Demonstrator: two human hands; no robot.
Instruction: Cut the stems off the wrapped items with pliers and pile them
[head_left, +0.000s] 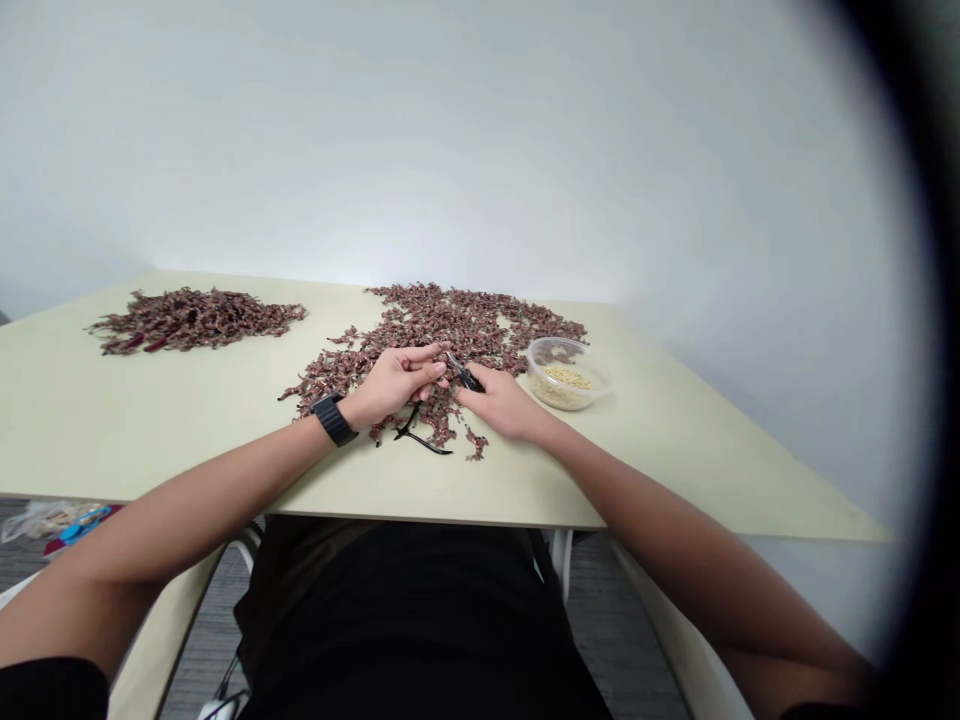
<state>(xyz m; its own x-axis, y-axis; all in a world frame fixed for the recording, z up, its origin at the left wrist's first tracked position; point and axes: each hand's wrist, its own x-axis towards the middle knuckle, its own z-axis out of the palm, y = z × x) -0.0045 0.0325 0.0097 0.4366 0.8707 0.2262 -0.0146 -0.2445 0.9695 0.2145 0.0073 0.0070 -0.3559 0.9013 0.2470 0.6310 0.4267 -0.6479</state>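
Observation:
My left hand (397, 382), with a black watch (334, 420) on its wrist, curls over small black-handled pliers (465, 377) above the scattered heap of small reddish-brown pieces (465, 325). The black handles splay out below that hand, near the table. My right hand (502, 402) rests on the table with its fingertips at the tool's dark head, though its grip is hard to make out. Whatever lies between the jaws is hidden by my fingers. A second, denser heap of the same pieces (195, 320) lies farther left.
A clear plastic tub (566, 375) holding pale yellow bits stands to the right of the scattered heap on the pale green table (150, 440). A white wall rises behind the table. A plastic bag and coloured packet (60, 522) lie on the floor at lower left.

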